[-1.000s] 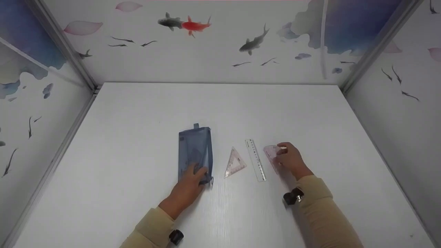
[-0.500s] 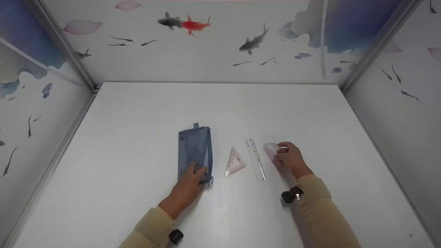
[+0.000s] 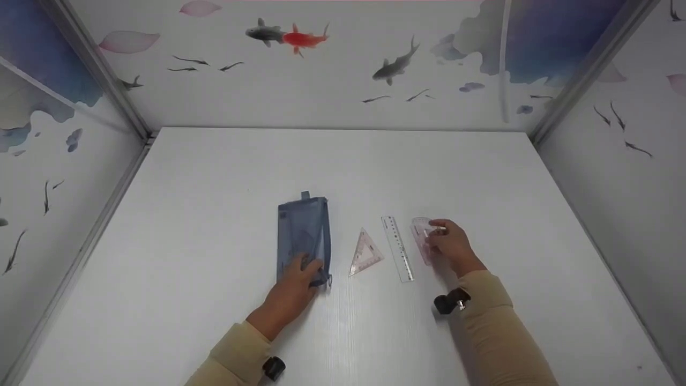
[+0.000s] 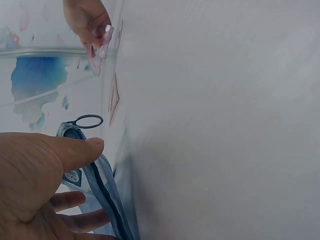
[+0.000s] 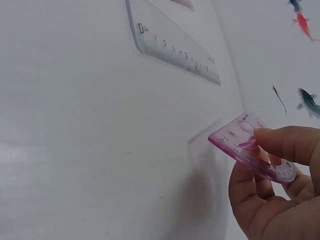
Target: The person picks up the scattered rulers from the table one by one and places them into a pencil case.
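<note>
A blue mesh pencil pouch [image 3: 303,235] lies on the white table [image 3: 343,171], and my left hand [image 3: 293,289] rests on its near end, thumb and fingers on the fabric by the zip ring [image 4: 84,121]. The pouch [image 4: 95,185] shows under the thumb in the left wrist view. My right hand [image 3: 453,246] pinches a pink translucent protractor [image 3: 421,231], lifted clear of the table; the protractor [image 5: 252,148] sits between thumb and fingers in the right wrist view. A pink set square [image 3: 366,253] and a clear straight ruler [image 3: 397,248] lie flat between the hands.
Walls with fish wallpaper [image 3: 300,37] enclose the table on the left, back and right. Metal corner posts [image 3: 96,69] stand at the back corners. The ruler [image 5: 172,46] lies just beyond the raised protractor.
My right hand has raised the protractor off the table and drawn it slightly left and away. The left hand and pouch have not moved.
</note>
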Action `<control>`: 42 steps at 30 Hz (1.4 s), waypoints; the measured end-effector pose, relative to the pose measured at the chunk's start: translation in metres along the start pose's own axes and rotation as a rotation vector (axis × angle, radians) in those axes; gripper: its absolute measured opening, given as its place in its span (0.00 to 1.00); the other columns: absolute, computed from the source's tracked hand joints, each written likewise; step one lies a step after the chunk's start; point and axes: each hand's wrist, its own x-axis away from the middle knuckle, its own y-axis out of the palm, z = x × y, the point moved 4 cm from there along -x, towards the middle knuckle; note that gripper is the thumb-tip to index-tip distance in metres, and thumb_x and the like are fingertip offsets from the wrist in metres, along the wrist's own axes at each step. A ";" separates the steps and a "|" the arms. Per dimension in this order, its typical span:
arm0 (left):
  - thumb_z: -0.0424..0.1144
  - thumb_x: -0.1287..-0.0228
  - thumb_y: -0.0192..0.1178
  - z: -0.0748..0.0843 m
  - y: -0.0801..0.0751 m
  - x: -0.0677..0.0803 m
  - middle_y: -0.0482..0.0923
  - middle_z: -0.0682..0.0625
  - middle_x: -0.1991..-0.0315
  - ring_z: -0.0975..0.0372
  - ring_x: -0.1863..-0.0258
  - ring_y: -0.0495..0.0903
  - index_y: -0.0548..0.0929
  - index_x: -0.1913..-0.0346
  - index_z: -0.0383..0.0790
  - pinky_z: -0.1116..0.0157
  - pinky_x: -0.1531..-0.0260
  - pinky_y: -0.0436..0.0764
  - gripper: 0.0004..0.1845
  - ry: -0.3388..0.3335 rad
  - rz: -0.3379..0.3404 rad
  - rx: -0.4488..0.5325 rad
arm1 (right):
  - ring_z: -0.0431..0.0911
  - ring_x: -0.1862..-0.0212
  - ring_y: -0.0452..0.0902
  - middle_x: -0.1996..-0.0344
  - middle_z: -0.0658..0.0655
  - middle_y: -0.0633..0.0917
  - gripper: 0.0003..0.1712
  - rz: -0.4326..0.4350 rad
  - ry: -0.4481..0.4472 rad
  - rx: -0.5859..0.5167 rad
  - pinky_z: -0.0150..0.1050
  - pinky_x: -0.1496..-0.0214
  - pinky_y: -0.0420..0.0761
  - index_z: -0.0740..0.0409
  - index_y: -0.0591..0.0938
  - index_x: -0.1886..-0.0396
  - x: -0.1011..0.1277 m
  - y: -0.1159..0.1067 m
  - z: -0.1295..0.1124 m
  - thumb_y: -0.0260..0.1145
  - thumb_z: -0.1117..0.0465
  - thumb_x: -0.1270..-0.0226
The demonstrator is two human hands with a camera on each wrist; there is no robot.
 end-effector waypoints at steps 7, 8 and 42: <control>0.32 0.39 0.66 -0.002 0.002 0.000 0.62 0.32 0.38 0.43 0.47 0.76 0.69 0.42 0.46 0.56 0.62 0.83 0.25 0.004 0.010 -0.014 | 0.44 0.58 0.73 0.54 0.57 0.71 0.29 -0.004 0.010 -0.033 0.32 0.59 0.77 0.62 0.66 0.33 0.001 0.004 -0.003 0.58 0.70 0.34; 0.32 0.39 0.66 -0.002 0.003 0.000 0.62 0.32 0.38 0.43 0.47 0.76 0.69 0.42 0.46 0.56 0.63 0.83 0.25 0.004 0.011 -0.016 | 0.44 0.59 0.73 0.54 0.57 0.72 0.29 -0.006 0.010 -0.035 0.32 0.58 0.77 0.63 0.66 0.32 0.001 0.004 -0.003 0.58 0.69 0.33; 0.30 0.40 0.65 -0.003 0.003 -0.002 0.62 0.32 0.38 0.41 0.44 0.74 0.70 0.41 0.44 0.54 0.58 0.81 0.25 0.006 0.020 0.026 | 0.42 0.59 0.71 0.52 0.57 0.72 0.32 -0.062 0.057 -0.265 0.31 0.58 0.75 0.62 0.63 0.30 0.000 0.032 -0.023 0.59 0.69 0.33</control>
